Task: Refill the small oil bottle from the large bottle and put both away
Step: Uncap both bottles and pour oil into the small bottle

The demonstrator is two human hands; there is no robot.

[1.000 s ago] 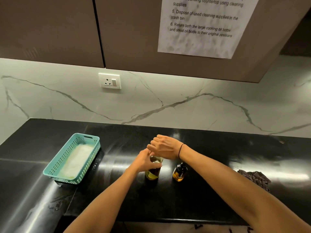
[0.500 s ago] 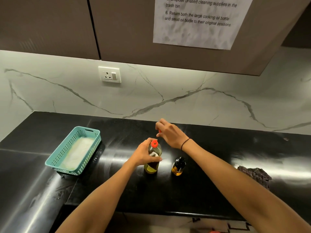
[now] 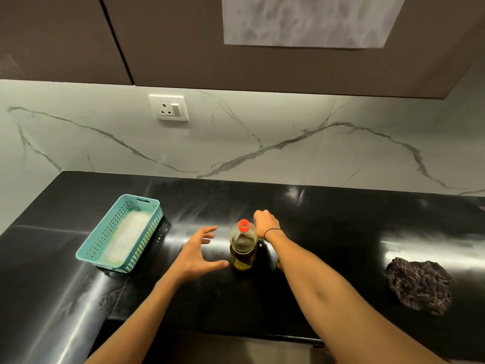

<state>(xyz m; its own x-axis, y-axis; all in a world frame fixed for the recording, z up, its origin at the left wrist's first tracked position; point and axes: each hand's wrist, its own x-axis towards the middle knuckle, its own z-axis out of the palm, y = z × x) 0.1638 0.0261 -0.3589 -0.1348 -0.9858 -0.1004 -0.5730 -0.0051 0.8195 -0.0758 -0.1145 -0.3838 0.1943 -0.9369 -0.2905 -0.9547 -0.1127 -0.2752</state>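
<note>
Large bottle [image 3: 243, 245] stands upright on the black countertop [image 3: 341, 232] in front of you, its long axis vertical and its red neck ring [image 3: 243, 225] showing at the top. Your left hand [image 3: 195, 254] is just to its left, fingers spread and thumb stretched toward the lower body, not gripping; whether the thumb tip touches the plastic I cannot tell. Your right hand [image 3: 265, 223] sits behind and to the right of the neck, fingers curled in; what they hold, if anything, is hidden. The small oil bottle [image 3: 279, 265] is almost wholly behind your right forearm, just right of the large one, so only a sliver shows. A teal basket [image 3: 105, 256] lies well to the left, a checked cloth [image 3: 420, 287] well to the right.

My judgement: your left hand is better placed to take the body, since the bottle lies straight off its thumb, so close round it low down.
</note>
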